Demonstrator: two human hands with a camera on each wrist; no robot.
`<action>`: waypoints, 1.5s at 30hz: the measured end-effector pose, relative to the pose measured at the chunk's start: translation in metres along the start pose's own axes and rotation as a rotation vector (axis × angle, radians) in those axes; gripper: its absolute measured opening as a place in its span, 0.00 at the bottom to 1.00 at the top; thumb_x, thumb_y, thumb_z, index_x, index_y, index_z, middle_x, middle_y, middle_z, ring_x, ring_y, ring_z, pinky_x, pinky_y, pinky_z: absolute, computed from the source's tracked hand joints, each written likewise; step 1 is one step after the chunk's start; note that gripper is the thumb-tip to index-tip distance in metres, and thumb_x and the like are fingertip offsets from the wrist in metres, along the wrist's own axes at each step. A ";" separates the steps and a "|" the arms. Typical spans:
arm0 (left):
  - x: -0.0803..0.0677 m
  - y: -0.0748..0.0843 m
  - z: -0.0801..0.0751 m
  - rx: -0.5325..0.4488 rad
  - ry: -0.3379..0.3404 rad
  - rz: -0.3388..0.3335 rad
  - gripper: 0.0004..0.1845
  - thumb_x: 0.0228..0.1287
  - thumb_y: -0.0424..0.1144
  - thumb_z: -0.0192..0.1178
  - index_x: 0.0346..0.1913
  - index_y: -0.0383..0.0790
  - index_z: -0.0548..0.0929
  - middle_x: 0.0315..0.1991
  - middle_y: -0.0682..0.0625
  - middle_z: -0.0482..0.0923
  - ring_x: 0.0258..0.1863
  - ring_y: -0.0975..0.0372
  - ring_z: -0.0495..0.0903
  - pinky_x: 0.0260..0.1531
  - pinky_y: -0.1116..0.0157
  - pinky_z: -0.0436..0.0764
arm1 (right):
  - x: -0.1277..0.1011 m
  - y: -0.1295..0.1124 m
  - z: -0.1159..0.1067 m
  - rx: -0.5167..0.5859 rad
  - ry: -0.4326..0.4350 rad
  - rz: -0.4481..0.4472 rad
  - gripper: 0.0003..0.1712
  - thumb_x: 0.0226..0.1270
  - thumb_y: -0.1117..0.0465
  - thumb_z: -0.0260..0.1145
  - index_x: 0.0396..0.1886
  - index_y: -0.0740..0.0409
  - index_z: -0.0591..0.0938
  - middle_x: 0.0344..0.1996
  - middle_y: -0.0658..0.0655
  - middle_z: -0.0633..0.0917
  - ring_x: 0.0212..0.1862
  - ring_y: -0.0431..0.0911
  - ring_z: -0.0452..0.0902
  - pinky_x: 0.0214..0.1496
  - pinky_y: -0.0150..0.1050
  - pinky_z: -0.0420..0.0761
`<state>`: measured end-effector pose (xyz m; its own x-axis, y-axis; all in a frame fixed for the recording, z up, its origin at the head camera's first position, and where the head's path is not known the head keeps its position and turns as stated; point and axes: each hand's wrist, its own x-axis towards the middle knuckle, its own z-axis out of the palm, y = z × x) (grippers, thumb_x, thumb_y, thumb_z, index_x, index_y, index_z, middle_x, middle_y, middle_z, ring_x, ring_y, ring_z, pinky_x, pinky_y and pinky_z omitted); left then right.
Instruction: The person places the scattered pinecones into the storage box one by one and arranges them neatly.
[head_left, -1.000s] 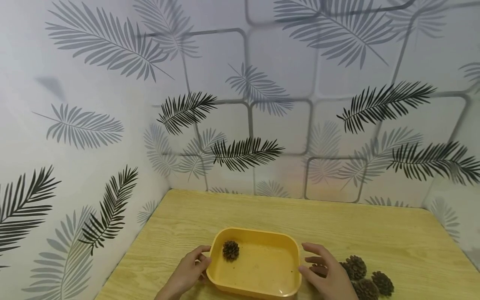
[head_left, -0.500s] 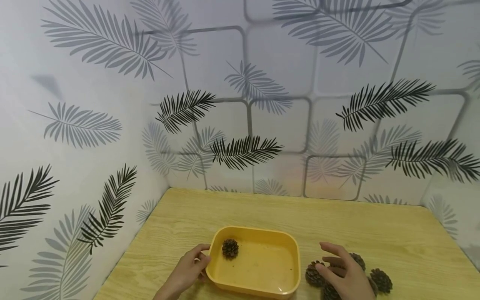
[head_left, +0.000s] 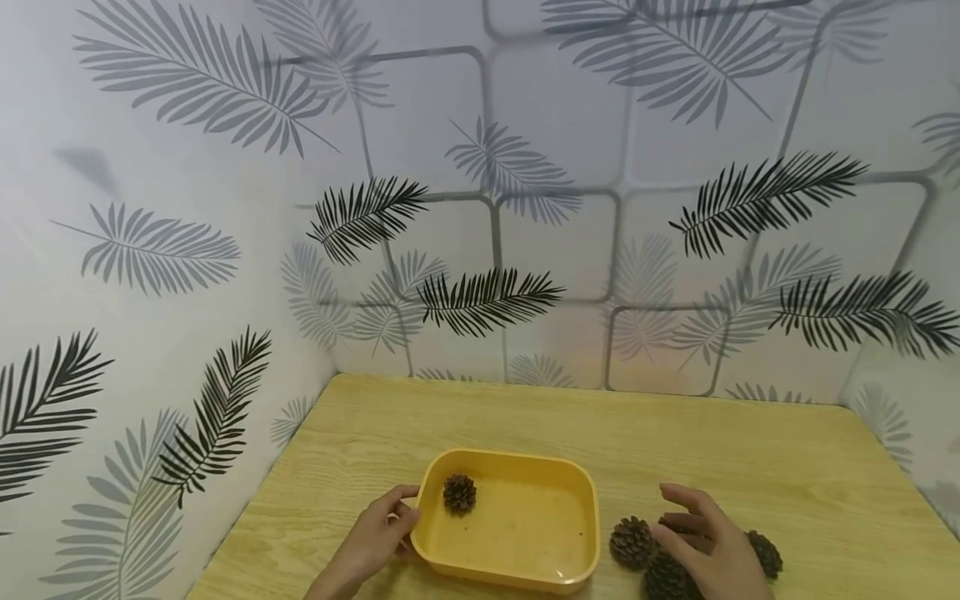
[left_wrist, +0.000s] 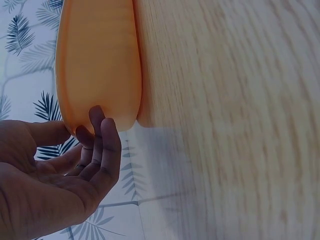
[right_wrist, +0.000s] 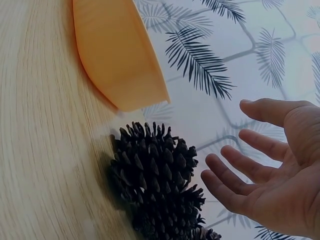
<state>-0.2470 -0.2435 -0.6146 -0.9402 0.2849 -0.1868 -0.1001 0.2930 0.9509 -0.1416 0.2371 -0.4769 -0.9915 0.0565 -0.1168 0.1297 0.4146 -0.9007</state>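
A yellow plastic tub (head_left: 517,460) stands on the table with one brown pine cone (head_left: 460,495) inside, near its back left corner. At the tub's left end my left hand (head_left: 378,533) rests its bent fingers and thumb against the outer wall and rim; the left wrist view shows fingertips (left_wrist: 96,112) on the orange-looking wall. My right hand (head_left: 712,542) is over a group of pine cones right of the tub, its fingers spread and holding nothing. One pine cone (head_left: 632,543) lies nearest the tub. Seen from the right wrist, the hand (right_wrist: 272,170) is beside the cones (right_wrist: 155,165).
The pale wood-grain table (head_left: 420,408) runs back to a wall (head_left: 555,250) papered with leaf patterns. Another pine cone (head_left: 767,554) shows past my right hand, and a dark cone (head_left: 665,575) lies near the front, partly hidden by it.
My right hand has left the tub's right end and moved right over the pine cones, uncovering the nearest one. My left hand has stayed at the tub. The head view has shifted slightly.
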 end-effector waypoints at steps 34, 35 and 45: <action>-0.065 0.118 0.035 0.106 0.089 -0.027 0.25 0.82 0.40 0.55 0.73 0.28 0.70 0.42 0.42 0.77 0.32 0.57 0.83 0.34 0.55 0.87 | -0.006 0.025 -0.010 -0.011 -0.078 0.002 0.32 0.73 0.56 0.70 0.71 0.64 0.73 0.66 0.69 0.77 0.57 0.59 0.81 0.54 0.48 0.85; -0.065 0.118 0.034 0.109 0.090 -0.026 0.25 0.82 0.40 0.55 0.73 0.28 0.70 0.42 0.42 0.77 0.33 0.57 0.83 0.34 0.55 0.87 | -0.005 0.025 -0.009 -0.013 -0.082 0.000 0.32 0.73 0.55 0.71 0.71 0.64 0.74 0.65 0.68 0.78 0.57 0.59 0.82 0.53 0.48 0.86; -0.064 0.116 0.035 0.123 0.086 -0.006 0.25 0.82 0.40 0.55 0.73 0.30 0.71 0.41 0.43 0.78 0.33 0.57 0.83 0.34 0.56 0.87 | 0.000 0.037 -0.011 -0.070 -0.203 -0.081 0.32 0.70 0.53 0.73 0.67 0.64 0.77 0.60 0.68 0.81 0.53 0.56 0.83 0.42 0.37 0.86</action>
<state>-0.1868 -0.1954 -0.5007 -0.9646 0.2053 -0.1655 -0.0700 0.4056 0.9114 -0.1369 0.2625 -0.5051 -0.9780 -0.1603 -0.1333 0.0424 0.4729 -0.8801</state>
